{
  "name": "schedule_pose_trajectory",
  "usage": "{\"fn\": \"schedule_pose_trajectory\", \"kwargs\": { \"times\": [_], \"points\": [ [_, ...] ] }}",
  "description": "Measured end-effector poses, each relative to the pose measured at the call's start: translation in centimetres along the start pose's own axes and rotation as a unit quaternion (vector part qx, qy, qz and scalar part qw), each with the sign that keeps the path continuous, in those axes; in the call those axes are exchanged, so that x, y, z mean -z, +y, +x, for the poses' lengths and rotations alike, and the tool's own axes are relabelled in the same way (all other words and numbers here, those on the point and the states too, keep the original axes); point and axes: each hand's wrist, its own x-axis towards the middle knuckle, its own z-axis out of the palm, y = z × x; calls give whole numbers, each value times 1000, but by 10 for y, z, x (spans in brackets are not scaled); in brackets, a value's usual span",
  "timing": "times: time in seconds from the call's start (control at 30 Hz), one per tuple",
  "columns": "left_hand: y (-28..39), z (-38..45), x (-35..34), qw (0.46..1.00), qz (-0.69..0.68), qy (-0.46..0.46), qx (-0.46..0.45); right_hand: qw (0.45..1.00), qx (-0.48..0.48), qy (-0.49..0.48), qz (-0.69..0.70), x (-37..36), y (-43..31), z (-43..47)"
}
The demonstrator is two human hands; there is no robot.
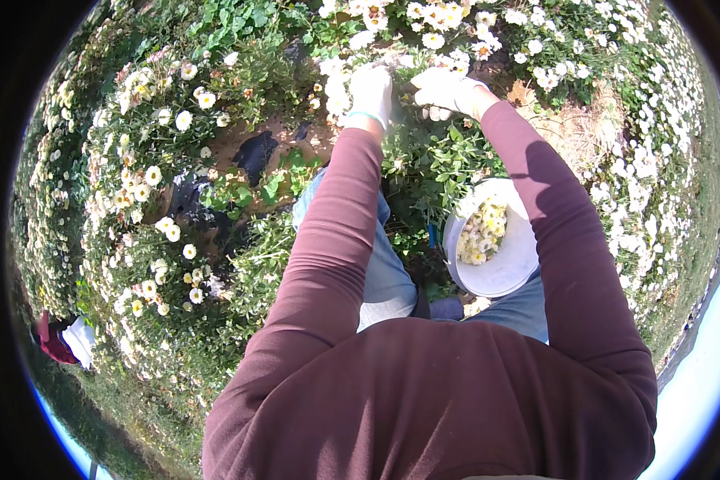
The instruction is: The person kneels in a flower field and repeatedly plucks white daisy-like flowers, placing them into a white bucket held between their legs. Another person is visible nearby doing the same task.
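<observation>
Both my hands wear white gloves and reach in among white chrysanthemums. My left hand (371, 95) is curled at the white blooms (336, 90), its fingertips hidden by glare and the back of the glove. To its right, my right hand (447, 91) is bent inward over green foliage, with pale rounded shapes under it that may be fingers or blooms. Whether either hand holds a flower is not clear. Below my right forearm, a white plastic bucket (516, 267) leans tilted by my leg. Picked white and yellow flower heads (483, 235) lie inside it.
Flowering chrysanthemum plants (150, 180) crowd the left side, and more blooms (636, 180) line the right. Torn black plastic mulch film (257, 157) covers some bare soil. Dry stalks (594, 129) lie at right. Far left, another person (60, 342) is partly visible among the rows.
</observation>
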Motion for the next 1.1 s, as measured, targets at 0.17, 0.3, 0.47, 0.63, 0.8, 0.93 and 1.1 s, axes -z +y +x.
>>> {"fn": "schedule_pose_trajectory", "kwargs": {
  "times": [0.17,0.3,0.47,0.63,0.8,0.93,1.1],
  "points": [
    [3,1,12,999,31,0,5,879,153,139,-431,-39,19,34],
    [7,6,14,993,-80,5,85,926,103,151,-330,-58,32,36],
    [30,15,-17,925,-357,13,128,871,179,251,-383,-104,75,-36],
    [43,14,-42,924,-341,-167,55,827,301,292,-375,-119,132,-147],
    [50,12,-44,941,-282,-170,82,909,70,188,-366,-83,163,-230],
    [56,10,-40,948,-247,-182,82,886,204,398,-122,2,140,-162],
    [61,8,-37,959,-206,-178,73,970,152,182,54,62,92,-11]
  ]
}}
